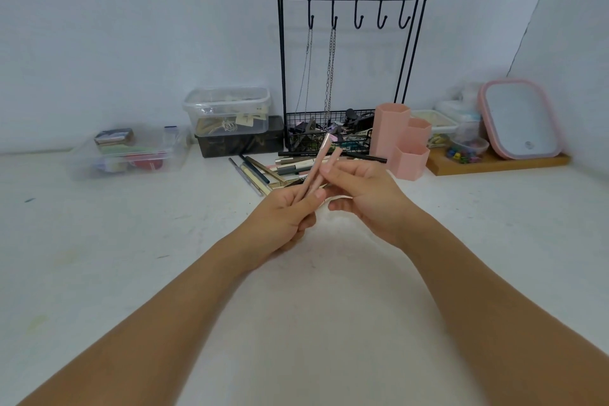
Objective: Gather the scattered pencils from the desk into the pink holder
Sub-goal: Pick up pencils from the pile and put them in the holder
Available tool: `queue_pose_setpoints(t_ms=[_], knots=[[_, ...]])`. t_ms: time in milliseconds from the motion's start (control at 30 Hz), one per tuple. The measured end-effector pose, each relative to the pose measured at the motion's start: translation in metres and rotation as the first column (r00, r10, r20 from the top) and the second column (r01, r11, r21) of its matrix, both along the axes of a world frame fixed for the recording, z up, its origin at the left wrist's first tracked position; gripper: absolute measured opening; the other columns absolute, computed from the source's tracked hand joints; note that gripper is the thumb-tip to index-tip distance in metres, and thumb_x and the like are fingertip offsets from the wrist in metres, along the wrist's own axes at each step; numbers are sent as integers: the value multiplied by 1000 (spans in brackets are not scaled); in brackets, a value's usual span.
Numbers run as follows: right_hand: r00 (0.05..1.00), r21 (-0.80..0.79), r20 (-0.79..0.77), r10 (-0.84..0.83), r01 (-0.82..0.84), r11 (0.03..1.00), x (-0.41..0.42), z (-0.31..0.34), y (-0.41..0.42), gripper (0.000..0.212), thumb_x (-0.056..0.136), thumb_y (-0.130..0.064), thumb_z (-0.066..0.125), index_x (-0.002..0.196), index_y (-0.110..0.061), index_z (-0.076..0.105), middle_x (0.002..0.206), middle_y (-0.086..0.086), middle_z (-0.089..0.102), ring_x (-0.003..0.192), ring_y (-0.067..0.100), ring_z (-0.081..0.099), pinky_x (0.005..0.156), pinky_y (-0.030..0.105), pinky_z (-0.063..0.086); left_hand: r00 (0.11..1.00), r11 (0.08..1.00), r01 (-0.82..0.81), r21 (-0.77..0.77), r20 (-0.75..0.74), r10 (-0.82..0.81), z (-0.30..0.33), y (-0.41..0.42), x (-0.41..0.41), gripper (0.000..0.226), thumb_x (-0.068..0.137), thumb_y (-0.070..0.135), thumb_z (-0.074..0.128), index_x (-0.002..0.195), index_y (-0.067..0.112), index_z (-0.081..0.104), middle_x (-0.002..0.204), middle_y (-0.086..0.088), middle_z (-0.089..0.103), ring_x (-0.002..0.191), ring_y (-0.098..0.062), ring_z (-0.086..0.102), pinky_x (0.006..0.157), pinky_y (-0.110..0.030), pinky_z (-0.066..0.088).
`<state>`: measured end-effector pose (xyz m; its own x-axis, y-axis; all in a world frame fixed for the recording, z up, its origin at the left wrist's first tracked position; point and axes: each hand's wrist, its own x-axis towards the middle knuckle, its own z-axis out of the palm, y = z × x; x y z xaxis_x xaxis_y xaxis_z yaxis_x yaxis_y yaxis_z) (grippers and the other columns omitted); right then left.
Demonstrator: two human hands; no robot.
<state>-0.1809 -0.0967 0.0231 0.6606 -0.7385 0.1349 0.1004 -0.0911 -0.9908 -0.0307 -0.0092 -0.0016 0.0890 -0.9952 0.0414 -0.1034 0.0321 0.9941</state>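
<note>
Left hand [283, 211] grips two pink pencils [317, 165] low on the shafts, fingers curled round them. Right hand [365, 188] pinches the same pair higher up, thumb and fingertips on the shafts. Both hands held above the desk [99, 257], centre frame.

Pencils: slim, straight, one with a glittery finish. Long axis runs near-left to far-right, free ends up and tilted toward the holder [400, 140].

Holder: matte pink plastic, three hexagonal tubes stepped in height, tallest at the far end, shortest nearest. Stands upright just right of the raised pencil tips, mouths open upward.

Pile [280, 168] of loose pencils lies flat on the desk just beyond the hands, left of the holder; black, gold, grey and pale shafts, crossed at mixed angles.

Behind the pile: black wire rack [349, 53] with hooks, two chains hanging, mesh basket at its base full of small items. Clear lidded tubs [227, 109] far left, pink-rimmed mirror [520, 119] on a wooden tray far right.

Desk surface white, scuffed. Open room near and to both sides of the hands; far edge crowded against the wall.
</note>
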Motion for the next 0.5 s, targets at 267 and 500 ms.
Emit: queue_pose_setpoints(t_ms=[267, 500], knots=[[898, -443, -189, -397, 283, 851, -14, -6, -21, 17, 98, -14, 61, 108, -17, 74, 97, -3, 71, 72, 1, 60, 66, 12, 45, 982, 990, -140, -3, -132, 139, 2, -1, 2, 17, 107, 31, 47, 105, 22, 61, 60, 6, 38, 44, -7, 30, 36, -17, 22], [733, -722, -429, -528, 72, 688, -27, -28, -39, 22, 92, -6, 64, 103, -24, 68, 103, -10, 60, 76, 1, 49, 72, 19, 38, 916, 967, -243, 82, -310, 256, 10, -2, 8, 36, 103, 45, 51, 75, 25, 40, 55, 8, 27, 44, -7, 17, 35, -19, 14]])
